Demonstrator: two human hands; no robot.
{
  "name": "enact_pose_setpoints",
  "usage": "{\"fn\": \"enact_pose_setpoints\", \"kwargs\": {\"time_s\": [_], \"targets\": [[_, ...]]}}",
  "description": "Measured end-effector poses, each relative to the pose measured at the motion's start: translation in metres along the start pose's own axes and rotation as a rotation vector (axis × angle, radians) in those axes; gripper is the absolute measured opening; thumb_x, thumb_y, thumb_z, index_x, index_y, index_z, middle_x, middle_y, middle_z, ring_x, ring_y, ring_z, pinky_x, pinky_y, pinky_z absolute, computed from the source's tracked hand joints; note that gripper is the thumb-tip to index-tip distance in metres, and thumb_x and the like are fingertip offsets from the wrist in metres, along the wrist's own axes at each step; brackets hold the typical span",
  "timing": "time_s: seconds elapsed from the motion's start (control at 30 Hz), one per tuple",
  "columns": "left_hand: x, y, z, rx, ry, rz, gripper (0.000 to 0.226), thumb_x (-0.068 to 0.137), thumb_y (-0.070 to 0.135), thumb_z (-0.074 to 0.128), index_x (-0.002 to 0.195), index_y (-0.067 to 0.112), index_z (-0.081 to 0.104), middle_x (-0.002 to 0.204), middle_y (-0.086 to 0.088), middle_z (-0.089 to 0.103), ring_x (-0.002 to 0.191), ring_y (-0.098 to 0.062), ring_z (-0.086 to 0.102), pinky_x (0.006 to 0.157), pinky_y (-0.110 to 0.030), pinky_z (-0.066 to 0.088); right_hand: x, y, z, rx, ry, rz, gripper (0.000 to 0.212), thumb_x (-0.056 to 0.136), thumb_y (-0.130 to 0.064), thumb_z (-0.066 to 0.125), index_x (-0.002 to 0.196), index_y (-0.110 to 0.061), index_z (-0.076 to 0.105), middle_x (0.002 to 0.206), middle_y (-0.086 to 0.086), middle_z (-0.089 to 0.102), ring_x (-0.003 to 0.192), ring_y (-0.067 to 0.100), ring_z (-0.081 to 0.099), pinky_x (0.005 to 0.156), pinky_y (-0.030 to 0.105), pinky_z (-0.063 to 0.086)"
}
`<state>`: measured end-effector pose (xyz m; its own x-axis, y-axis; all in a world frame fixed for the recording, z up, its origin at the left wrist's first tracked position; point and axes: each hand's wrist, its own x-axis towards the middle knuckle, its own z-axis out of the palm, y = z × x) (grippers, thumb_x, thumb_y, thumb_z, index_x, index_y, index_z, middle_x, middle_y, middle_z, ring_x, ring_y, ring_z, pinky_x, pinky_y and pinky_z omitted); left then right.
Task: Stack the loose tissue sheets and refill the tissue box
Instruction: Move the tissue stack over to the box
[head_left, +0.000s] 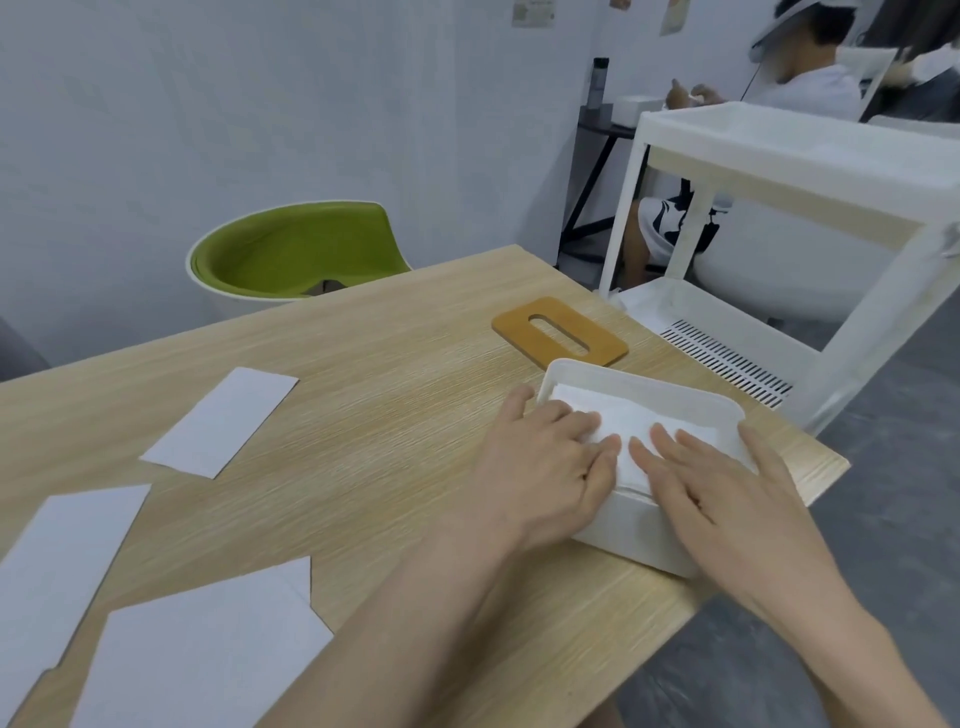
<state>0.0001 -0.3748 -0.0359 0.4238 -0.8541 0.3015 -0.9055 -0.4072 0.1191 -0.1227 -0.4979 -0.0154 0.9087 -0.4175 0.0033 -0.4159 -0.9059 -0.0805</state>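
A white tissue box (644, 387) stands lidless near the right edge of the wooden table (363, 364). White tissue (623, 421) lies inside it. My left hand (545, 462) and my right hand (727, 483) press flat on that tissue with straight fingers, side by side. The box's wooden lid (558, 331) with an oval slot lies flat just behind the box. Three loose tissue sheets lie on the table's left: one further back (221, 421), one at the left edge (62, 566), one nearest me (202, 654).
A green chair (291, 254) stands behind the table. A white tiered cart (779, 208) is close to the table's right corner. Another person sits at a dark desk (602, 122) at the back right.
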Motion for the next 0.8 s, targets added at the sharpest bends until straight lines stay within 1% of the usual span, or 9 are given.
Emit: {"fn": "enact_pose_setpoints", "kwargs": {"time_s": [0.1,0.17,0.23,0.33,0.37,0.47,0.63,0.7,0.8], "targets": [[0.001,0.001,0.0,-0.026,-0.002,-0.026,0.063,0.097,0.04,0.016,0.105,0.024,0.076,0.116,0.004,0.07,0.109,-0.018,0.06,0.105,-0.042,0.011,0.001,0.0,-0.001,-0.019,-0.011,-0.012,0.095,0.064,-0.046,-0.029,0.147,-0.046,0.017,0.156,-0.021,0.014,0.144,-0.005,0.007,0.116,0.032,-0.011],[0.001,0.0,0.0,-0.051,0.01,-0.027,0.057,0.096,0.043,0.02,0.109,0.028,0.075,0.119,0.002,0.069,0.112,-0.019,0.06,0.107,-0.045,0.011,0.003,0.0,-0.002,0.008,0.005,-0.009,0.095,0.064,-0.048,-0.026,0.146,-0.046,0.022,0.156,-0.02,0.018,0.143,-0.004,0.011,0.118,0.032,-0.009],[-0.001,0.001,-0.001,-0.098,0.032,-0.043,0.056,0.094,0.047,0.021,0.118,0.03,0.07,0.127,0.003,0.065,0.121,-0.019,0.055,0.111,-0.047,0.009,0.003,-0.001,-0.001,0.083,0.073,0.014,0.089,0.07,-0.054,-0.017,0.141,-0.046,0.036,0.153,-0.019,0.029,0.142,-0.003,0.019,0.118,0.034,-0.004],[-0.007,0.002,-0.004,-0.212,0.019,-0.123,0.055,0.093,0.051,0.023,0.136,0.035,0.054,0.146,0.01,0.047,0.138,-0.008,0.033,0.113,-0.039,-0.002,-0.001,-0.002,0.003,0.219,0.182,0.051,0.077,0.078,-0.064,0.003,0.132,-0.041,0.053,0.146,-0.016,0.042,0.139,0.0,0.029,0.118,0.037,0.005],[-0.01,0.002,-0.005,-0.254,0.016,-0.138,0.055,0.093,0.051,0.026,0.14,0.035,0.049,0.151,0.011,0.041,0.141,-0.005,0.027,0.114,-0.038,-0.002,-0.003,-0.003,0.004,0.255,0.208,0.052,0.074,0.079,-0.066,0.01,0.13,-0.038,0.056,0.144,-0.015,0.045,0.138,0.002,0.031,0.118,0.038,0.007],[-0.022,0.0,-0.009,-0.375,0.051,-0.14,0.053,0.093,0.048,0.036,0.143,0.033,0.046,0.154,0.012,0.035,0.141,-0.002,0.023,0.115,-0.036,0.007,-0.006,-0.006,0.002,0.321,0.296,0.025,0.066,0.082,-0.065,0.022,0.124,-0.033,0.062,0.136,-0.012,0.055,0.134,0.005,0.039,0.117,0.04,0.01],[-0.045,-0.014,-0.018,-0.46,0.126,-0.19,0.049,0.092,0.043,0.043,0.14,0.034,0.05,0.15,0.014,0.039,0.138,0.001,0.028,0.108,-0.026,0.015,-0.009,-0.028,-0.004,0.446,0.441,-0.135,0.052,0.087,-0.056,0.033,0.119,-0.029,0.065,0.127,-0.011,0.06,0.127,0.003,0.043,0.115,0.037,0.019],[-0.06,-0.025,-0.024,-0.479,0.145,-0.237,0.047,0.092,0.045,0.043,0.137,0.034,0.053,0.147,0.015,0.043,0.135,0.0,0.034,0.108,-0.029,0.021,-0.01,-0.042,-0.003,0.515,0.47,-0.206,0.044,0.088,-0.051,0.038,0.117,-0.032,0.065,0.124,-0.014,0.059,0.124,0.002,0.043,0.114,0.035,0.021],[-0.089,-0.046,-0.03,-0.478,0.189,-0.311,0.048,0.09,0.05,0.042,0.132,0.034,0.058,0.141,0.014,0.05,0.13,-0.001,0.044,0.107,-0.04,0.036,-0.012,-0.067,0.003,0.571,0.464,-0.297,0.038,0.089,-0.047,0.041,0.114,-0.033,0.066,0.12,-0.019,0.058,0.122,0.0,0.044,0.111,0.025,0.021]]}}
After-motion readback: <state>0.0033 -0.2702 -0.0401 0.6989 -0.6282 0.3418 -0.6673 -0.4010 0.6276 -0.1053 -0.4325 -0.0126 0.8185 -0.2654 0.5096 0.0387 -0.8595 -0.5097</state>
